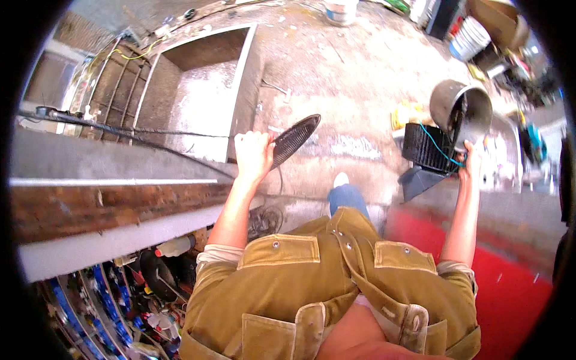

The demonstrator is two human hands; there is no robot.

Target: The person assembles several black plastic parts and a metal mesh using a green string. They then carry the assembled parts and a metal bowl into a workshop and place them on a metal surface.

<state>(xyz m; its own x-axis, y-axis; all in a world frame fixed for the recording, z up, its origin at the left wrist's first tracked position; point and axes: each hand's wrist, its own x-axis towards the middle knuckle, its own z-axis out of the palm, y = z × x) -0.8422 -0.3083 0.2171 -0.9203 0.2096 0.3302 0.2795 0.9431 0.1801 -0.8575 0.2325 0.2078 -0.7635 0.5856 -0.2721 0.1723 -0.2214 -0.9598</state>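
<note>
My left hand (253, 155) is closed on a dark, flat mesh piece (297, 141) with a rounded tip. It slants up and to the right, out over the floor. Farther right, my right hand (472, 157) is closed at the lower edge of a dull metal cylinder (447, 105), whose open mouth faces right. Directly left of that hand is a black ribbed drum (426, 146), with a teal cord (438, 139) running across it down to my fingers. Below the drum shows a dark grey angular piece (417, 183). Whether drum and cylinder are joined, I cannot tell.
A large open box-like basin (243, 78) stands left, with dark cables (180, 133) crossing before it. A cluttered table (510, 150) lies right, above a red surface (492, 264). Buckets (470, 39) stand far right. Shelves with blue parts (108, 300) are lower left.
</note>
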